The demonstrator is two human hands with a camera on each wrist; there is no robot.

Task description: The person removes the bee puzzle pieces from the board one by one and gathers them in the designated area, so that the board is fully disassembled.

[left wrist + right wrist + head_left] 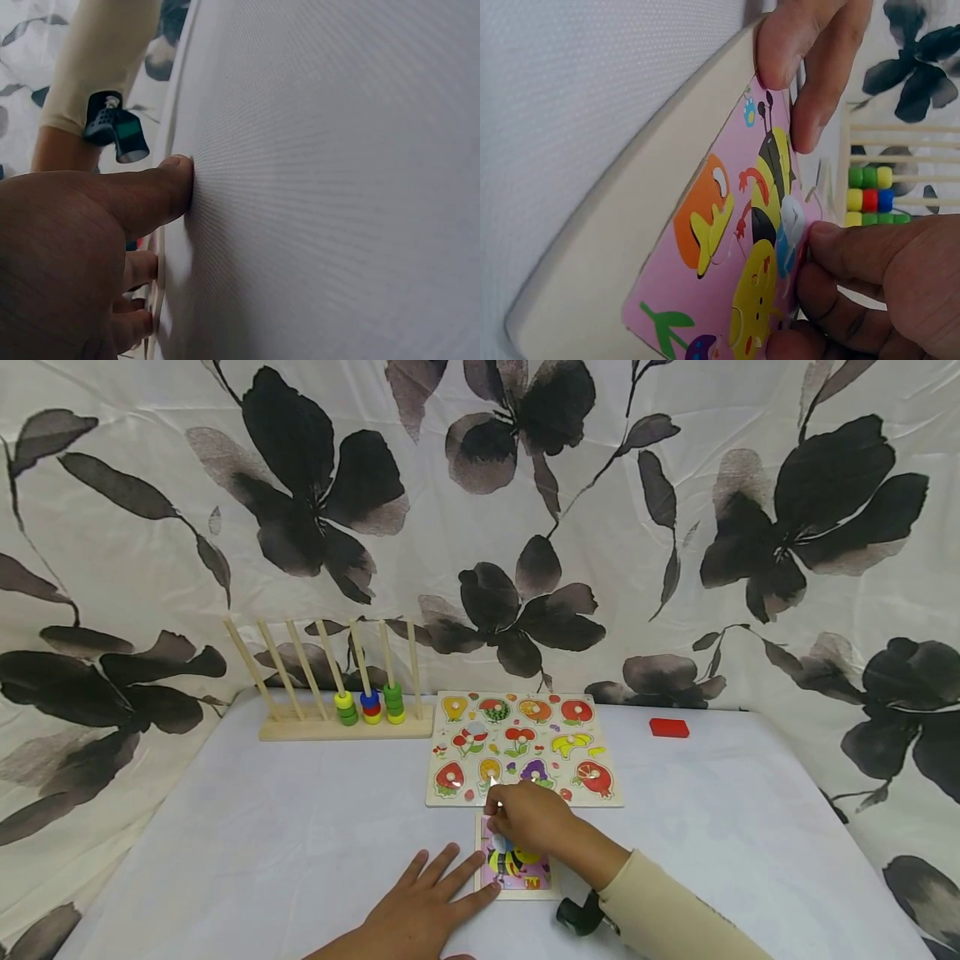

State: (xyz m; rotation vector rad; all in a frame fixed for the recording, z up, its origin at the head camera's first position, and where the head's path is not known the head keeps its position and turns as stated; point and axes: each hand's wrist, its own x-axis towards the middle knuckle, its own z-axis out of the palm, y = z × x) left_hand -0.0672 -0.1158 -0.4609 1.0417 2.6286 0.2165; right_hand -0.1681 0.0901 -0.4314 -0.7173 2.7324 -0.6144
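A small square bee jigsaw puzzle with a pink picture in a pale wooden frame lies flat before me. My left hand rests on the table with spread fingers, its fingertips at the frame's left side. In the right wrist view, two left fingers touch the board's edge. My right hand reaches over the puzzle's far part, thumb and curled fingers pinching at a puzzle piece beside the bee's blue-and-white wing. Those fingers hide most of that piece.
Just beyond the puzzle lies a fruit peg board. A wooden rack with upright rods and several coloured rings stands at the back left. A red rectangular block sits at the back right. A black wrist camera mount hangs under the right sleeve.
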